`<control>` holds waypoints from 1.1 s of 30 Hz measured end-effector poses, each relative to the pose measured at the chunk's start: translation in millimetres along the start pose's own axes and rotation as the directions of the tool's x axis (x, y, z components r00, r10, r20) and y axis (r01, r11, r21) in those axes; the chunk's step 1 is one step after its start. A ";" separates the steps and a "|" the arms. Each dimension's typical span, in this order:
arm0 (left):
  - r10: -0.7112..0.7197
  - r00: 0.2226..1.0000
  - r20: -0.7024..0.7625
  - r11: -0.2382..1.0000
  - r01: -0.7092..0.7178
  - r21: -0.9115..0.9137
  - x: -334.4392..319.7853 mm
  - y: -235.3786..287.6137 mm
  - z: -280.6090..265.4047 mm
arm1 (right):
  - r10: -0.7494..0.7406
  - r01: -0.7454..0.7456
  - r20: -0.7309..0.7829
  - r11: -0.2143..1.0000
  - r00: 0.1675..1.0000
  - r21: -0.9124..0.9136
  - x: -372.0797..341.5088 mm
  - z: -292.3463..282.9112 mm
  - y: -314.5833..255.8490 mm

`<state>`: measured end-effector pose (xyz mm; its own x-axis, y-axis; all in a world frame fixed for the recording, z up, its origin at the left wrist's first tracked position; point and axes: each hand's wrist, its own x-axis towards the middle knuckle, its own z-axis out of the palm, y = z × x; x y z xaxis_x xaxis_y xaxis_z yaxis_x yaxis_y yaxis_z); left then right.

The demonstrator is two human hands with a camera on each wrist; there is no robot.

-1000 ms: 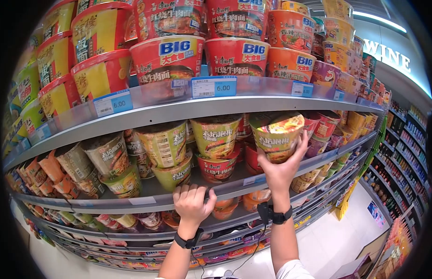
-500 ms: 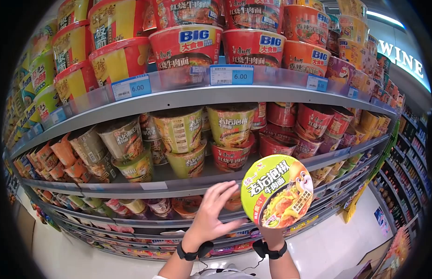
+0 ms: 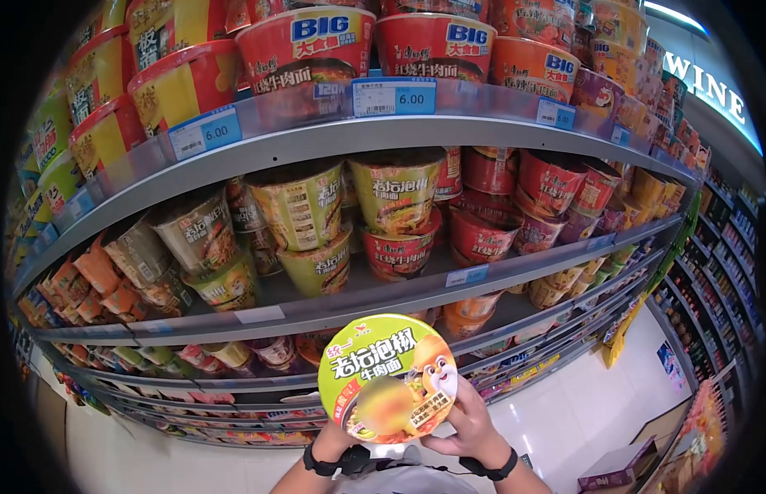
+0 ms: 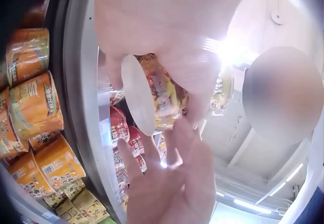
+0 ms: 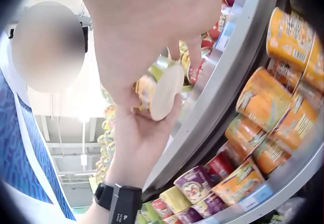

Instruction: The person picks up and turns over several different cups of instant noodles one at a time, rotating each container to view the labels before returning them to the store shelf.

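Note:
A green noodle cup (image 3: 388, 379) is held in front of the body, its printed lid turned up toward the head camera. My left hand (image 3: 333, 438) grips its lower left side, mostly hidden under the cup. On the right side, my right hand (image 3: 472, 421) holds it with fingers round the wall. The left wrist view shows the cup's pale base (image 4: 137, 95) between my left hand (image 4: 162, 27) above and my right hand (image 4: 172, 183) below. In the right wrist view, the base (image 5: 168, 92) lies beside my left hand's curled fingers (image 5: 174, 110), with my right hand (image 5: 147, 32) nearest the camera.
Stacked noodle cups (image 3: 395, 193) fill the shelf behind, under an upper shelf edge (image 3: 383, 132) with price tags. A lower shelf edge (image 3: 358, 296) runs just beyond the held cup. A box (image 3: 618, 465) is on the floor at right. More goods shelves (image 3: 704, 288) stand at far right.
My right hand has brought the cup down from the shelf toward the body, and its lid has turned up to the camera. My left hand has left the shelf edge and now grips the cup too.

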<state>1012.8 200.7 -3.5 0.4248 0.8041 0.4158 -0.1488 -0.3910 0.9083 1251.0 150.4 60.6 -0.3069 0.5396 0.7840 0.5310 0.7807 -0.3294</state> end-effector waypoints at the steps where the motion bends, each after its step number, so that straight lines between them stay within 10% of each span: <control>1: 0.001 1.000 -0.003 1.000 -0.001 -0.006 -24.2 -3.5 -7.8 | 0.011 -0.009 0.031 0.998 0.999 -0.063 -6.1 -11.7 -3.2; 8: 0.019 0.999 -0.043 0.999 -0.021 -0.046 -128.6 -18.1 -61.0 | 0.504 -0.496 -0.033 0.833 0.863 -0.245 -116.9 -38.2 -12.1; 11: 0.028 0.997 -0.066 0.998 -0.032 -0.055 -221.4 -32.8 -80.0 | 0.700 -0.734 -0.220 0.643 0.679 -0.220 -187.1 -44.3 -28.0; 13: 0.036 0.997 -0.065 0.998 -0.039 -0.052 -134.1 -9.8 -60.2 | 0.944 -0.925 0.001 0.323 0.329 -0.198 -273.7 -47.3 -10.5; 14: 0.035 0.998 -0.061 0.998 -0.038 -0.044 -138.5 -6.8 -64.6 | 0.947 -0.930 0.006 0.315 0.320 -0.189 -257.1 -44.6 -18.4; 16: 0.044 0.998 -0.047 0.999 -0.045 -0.027 -127.0 -0.4 -57.4 | 0.798 -0.860 -0.337 0.503 0.500 -0.084 -173.1 -44.7 -29.0; 20: 0.063 0.998 -0.029 0.998 -0.064 -0.025 -127.0 4.6 -51.7 | 0.541 -0.566 -0.164 0.791 0.825 -0.232 -96.6 -44.8 -6.3; 28: 0.111 0.994 0.023 0.992 -0.109 -0.071 10.6 27.7 11.3 | 0.267 -0.279 0.080 0.928 0.960 0.246 -21.7 -21.6 1.7; 29: -0.331 0.932 0.147 0.937 0.344 -0.068 5.4 32.4 9.4 | 0.364 -0.375 0.102 0.847 0.926 0.377 -32.3 -14.7 5.0; 33: -0.302 0.938 0.169 0.953 0.292 0.082 15.0 41.0 15.2 | 0.480 -0.486 0.153 0.715 0.864 0.502 -47.2 -6.9 13.5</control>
<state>1026.6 190.0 39.3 0.5941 0.7972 0.1075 0.0559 -0.1743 0.9831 1278.1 133.3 22.7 -0.1312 0.8890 0.4387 0.1325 0.4543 -0.8809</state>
